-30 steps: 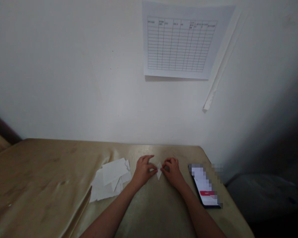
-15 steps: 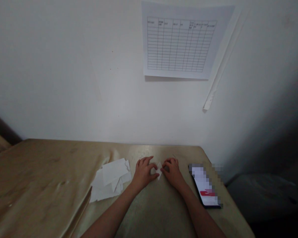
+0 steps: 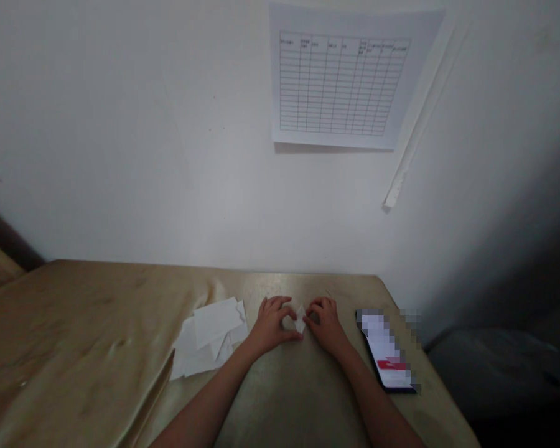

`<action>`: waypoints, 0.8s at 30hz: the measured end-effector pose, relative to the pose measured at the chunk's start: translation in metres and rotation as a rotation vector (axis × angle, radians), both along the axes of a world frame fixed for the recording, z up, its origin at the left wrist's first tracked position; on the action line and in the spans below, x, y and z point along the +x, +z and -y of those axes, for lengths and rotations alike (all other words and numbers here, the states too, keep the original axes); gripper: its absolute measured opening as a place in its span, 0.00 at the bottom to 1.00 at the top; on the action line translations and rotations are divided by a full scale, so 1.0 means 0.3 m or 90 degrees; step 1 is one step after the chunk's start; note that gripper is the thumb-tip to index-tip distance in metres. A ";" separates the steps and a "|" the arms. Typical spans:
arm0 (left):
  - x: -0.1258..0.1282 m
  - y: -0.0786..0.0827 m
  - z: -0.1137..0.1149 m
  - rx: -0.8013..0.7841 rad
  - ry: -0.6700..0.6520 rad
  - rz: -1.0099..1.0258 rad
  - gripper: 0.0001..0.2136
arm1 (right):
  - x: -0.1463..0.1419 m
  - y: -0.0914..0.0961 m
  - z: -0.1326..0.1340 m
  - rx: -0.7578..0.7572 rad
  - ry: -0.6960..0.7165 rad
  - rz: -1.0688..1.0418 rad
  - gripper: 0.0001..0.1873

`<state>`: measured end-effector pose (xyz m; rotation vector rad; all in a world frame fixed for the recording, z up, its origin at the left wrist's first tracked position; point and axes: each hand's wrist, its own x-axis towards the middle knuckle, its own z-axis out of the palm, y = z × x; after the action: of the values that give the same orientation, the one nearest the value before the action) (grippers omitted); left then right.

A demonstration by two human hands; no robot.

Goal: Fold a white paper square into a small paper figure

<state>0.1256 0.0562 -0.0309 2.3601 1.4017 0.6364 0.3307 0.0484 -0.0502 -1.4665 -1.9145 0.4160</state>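
A small piece of folded white paper point(image 3: 300, 318), roughly diamond-shaped, lies between my two hands on the table. My left hand point(image 3: 274, 323) has its thumb at the paper's lower tip and its index finger at the left side, the other fingers curled above. From the right, my right hand point(image 3: 324, 317) pinches the paper's edge between thumb and index finger. Left of my left hand, a loose pile of white paper sheets point(image 3: 217, 323) rests on the cover, some with torn edges.
The table point(image 3: 289, 398) has a brownish, wrinkled cover, with a long fold at the left. A lit phone point(image 3: 387, 354) lies right of my right forearm. A printed grid sheet point(image 3: 340, 87) hangs on the white wall behind. A dark rounded object point(image 3: 499, 367) stands beyond the table's right edge.
My left thumb has shifted slightly down and right to the paper's lower tip. My right hand stays nearly in place at the paper's right side.
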 end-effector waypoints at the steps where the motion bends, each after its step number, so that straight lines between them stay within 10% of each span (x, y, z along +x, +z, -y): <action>1: -0.003 0.000 -0.004 0.005 -0.003 0.008 0.21 | 0.000 -0.001 0.000 0.000 0.000 -0.001 0.02; 7: -0.005 -0.017 -0.020 0.016 0.004 0.015 0.07 | 0.001 -0.008 -0.008 0.002 0.002 0.005 0.02; 15: 0.012 -0.022 -0.021 0.017 0.052 0.031 0.22 | 0.005 -0.024 -0.019 0.010 0.001 0.021 0.02; 24: 0.027 -0.032 -0.050 0.033 0.056 0.034 0.08 | 0.005 -0.027 -0.019 0.019 0.002 0.027 0.03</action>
<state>0.1336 0.0713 -0.0406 2.3127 1.4899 0.7633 0.3321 0.0541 -0.0583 -1.4634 -1.9483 0.3591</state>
